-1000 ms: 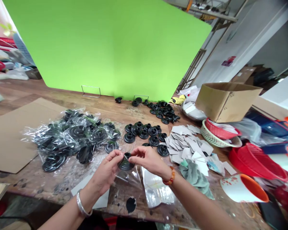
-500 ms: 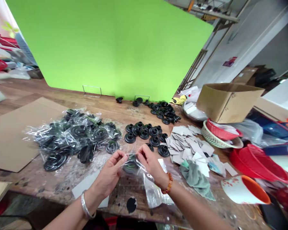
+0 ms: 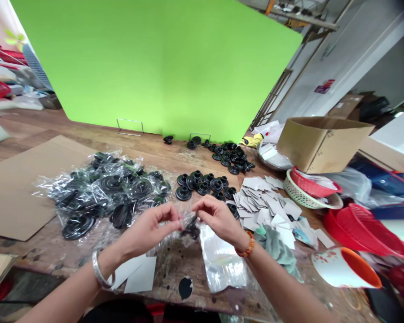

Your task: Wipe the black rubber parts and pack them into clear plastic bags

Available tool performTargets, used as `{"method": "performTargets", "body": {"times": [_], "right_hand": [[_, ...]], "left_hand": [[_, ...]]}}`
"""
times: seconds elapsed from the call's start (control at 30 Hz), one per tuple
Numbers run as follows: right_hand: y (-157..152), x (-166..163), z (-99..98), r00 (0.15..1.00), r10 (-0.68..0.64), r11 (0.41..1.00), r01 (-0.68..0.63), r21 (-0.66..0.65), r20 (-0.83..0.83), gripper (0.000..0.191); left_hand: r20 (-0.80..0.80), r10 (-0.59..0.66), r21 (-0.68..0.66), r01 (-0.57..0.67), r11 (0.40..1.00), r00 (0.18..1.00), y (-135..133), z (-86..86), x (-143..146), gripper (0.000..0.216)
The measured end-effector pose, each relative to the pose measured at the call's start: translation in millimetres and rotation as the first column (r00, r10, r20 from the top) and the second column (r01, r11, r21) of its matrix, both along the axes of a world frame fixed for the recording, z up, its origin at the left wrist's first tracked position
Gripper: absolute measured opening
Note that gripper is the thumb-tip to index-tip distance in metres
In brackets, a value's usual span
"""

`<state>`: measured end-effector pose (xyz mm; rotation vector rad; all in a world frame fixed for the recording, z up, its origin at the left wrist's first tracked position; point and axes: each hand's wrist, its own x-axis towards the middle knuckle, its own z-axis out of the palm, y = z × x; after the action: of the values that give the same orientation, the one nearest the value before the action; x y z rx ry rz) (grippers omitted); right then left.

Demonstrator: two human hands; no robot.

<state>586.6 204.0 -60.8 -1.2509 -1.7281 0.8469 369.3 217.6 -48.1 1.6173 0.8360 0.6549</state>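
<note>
A clear plastic bag (image 3: pixel 188 219) with a black round part in its lower end hangs between my hands, just above the table. My left hand (image 3: pixel 161 224) pinches the bag's upper left side between thumb and fingers. On the other side, my right hand (image 3: pixel 218 217) grips the upper right edge, fingertips closed. Beyond them stand several loose black stepped discs (image 3: pixel 183 193). To the left lies a heap of bagged black discs (image 3: pixel 111 185). Flat empty plastic bags (image 3: pixel 224 267) rest below my right hand, and pale cards (image 3: pixel 141 276) lie under my left forearm.
Many pale cards (image 3: pixel 261 204) are piled at the right, beside a grey-green cloth (image 3: pixel 278 251). Farther right are a cardboard box (image 3: pixel 319 143), baskets (image 3: pixel 291 190) and a white-and-orange container (image 3: pixel 333 267). A green panel (image 3: pixel 161 67) stands behind the table.
The bag has been gathered up and its black part now hangs tilted below my fingers. My left wrist has shifted left, uncovering more cards. The flat bags show more fully.
</note>
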Motion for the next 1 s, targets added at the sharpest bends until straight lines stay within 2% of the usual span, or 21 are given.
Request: {"method": "performTargets", "body": {"times": [0.07,0.1,0.17,0.27,0.3,0.33,0.37,0.47,0.5,0.53,0.63,0.67,0.7,0.73,0.77,0.8,0.83,0.87,0.9,0.93,1.0], "right_hand": [[2,1,-2.9,0.992,-0.126,0.989,0.128,0.071,-0.025,0.019],[2,3,-5.2,0.984,-0.172,0.983,0.175,0.064,-0.056,0.018],[1,10,-11.4,0.971,-0.218,0.975,0.221,0.016,-0.098,0.015],[-8,27,-22.9,0.963,-0.263,0.963,0.266,0.047,-0.063,0.01],[-12,33,-27.0,0.958,-0.284,0.954,0.285,0.088,-0.031,0.01],[-18,39,-31.1,0.954,-0.3,0.946,0.296,0.128,0.007,0.01],[-24,44,-35.2,0.952,-0.301,0.945,0.29,0.154,0.052,0.01],[-43,53,-47.5,0.95,-0.235,0.964,0.201,0.172,0.207,0.014],[-49,54,-51.7,0.944,-0.199,0.972,0.156,0.176,0.264,0.015],[-55,54,-55.9,0.933,-0.162,0.977,0.105,0.186,0.321,0.015],[-68,50,-69.0,0.859,-0.083,0.974,-0.036,0.223,0.505,0.01],[-71,48,-73.5,0.825,-0.085,0.97,-0.059,0.235,0.558,0.009],[-73,46,-77.9,0.795,-0.106,0.966,-0.06,0.252,0.597,0.012],[-75,44,-82.1,0.774,-0.139,0.96,-0.048,0.276,0.618,0.014],[-76,42,-85.7,0.765,-0.168,0.953,-0.034,0.301,0.621,0.014],[-77,40,-88.6,0.77,-0.189,0.945,-0.025,0.326,0.609,0.011],[-78,38,-90.6,0.784,-0.197,0.938,-0.024,0.347,0.588,0.01],[-78,36,-91.5,0.802,-0.195,0.931,-0.03,0.365,0.564,0.011],[-78,34,-91.5,0.82,-0.186,0.925,-0.04,0.377,0.542,0.013],[-79,33,-90.8,0.835,-0.177,0.921,-0.045,0.387,0.52,0.014],[-81,31,-88.6,0.866,-0.176,0.913,-0.035,0.407,0.468,0.015]], "left_hand": [[-0.092,0.2,0.247,-0.172,0.954,0.976,11,14.4,3,0.017],[-0.108,0.306,0.351,-0.252,0.902,0.946,19,21.4,5,0.016],[-0.089,0.499,0.518,-0.388,0.763,0.862,38,33.0,6,0.015],[0.021,0.711,0.628,-0.562,0.538,0.703,72,39.6,-2,0.014],[0.033,0.759,0.629,-0.604,0.49,0.65,83,38.3,-7,0.014],[0.024,0.792,0.621,-0.63,0.466,0.61,92,35.3,-13,0.014],[-0.013,0.809,0.611,-0.636,0.471,0.587,100,31.1,-20,0.014],[-0.194,0.781,0.622,-0.541,0.566,0.594,111,16.6,-36,0.015],[-0.228,0.771,0.643,-0.502,0.578,0.594,110,13.0,-39,0.016],[-0.231,0.779,0.681,-0.475,0.557,0.583,107,10.5,-39,0.018],[-0.064,0.822,0.801,-0.462,0.38,0.566,82,7.7,-27,0.024],[-0.01,0.81,0.812,-0.468,0.349,0.586,69,6.4,-20,0.023],[0.008,0.774,0.804,-0.464,0.371,0.633,55,3.6,-12,0.021],[-0.022,0.715,0.766,-0.448,0.461,0.699,38,-1.2,-2,0.018],[-0.077,0.628,0.694,-0.41,0.592,0.775,22,-8.2,7,0.016],[-0.167,0.499,0.554,-0.338,0.761,0.85,5,-17.3,16,0.016],[-0.231,0.361,0.348,-0.269,0.898,0.904,-11,-28.0,24,0.018],[-0.242,0.235,0.145,-0.204,0.968,0.942,-26,-39.4,32,0.023],[-0.221,0.14,-0.01,-0.146,0.989,0.965,-38,-50.7,40,0.025],[-0.199,0.091,-0.119,-0.116,0.986,0.976,-48,-60.8,46,0.027],[-0.147,0.101,-0.227,-0.133,0.965,0.984,-61,-75.7,58,0.031]]}}
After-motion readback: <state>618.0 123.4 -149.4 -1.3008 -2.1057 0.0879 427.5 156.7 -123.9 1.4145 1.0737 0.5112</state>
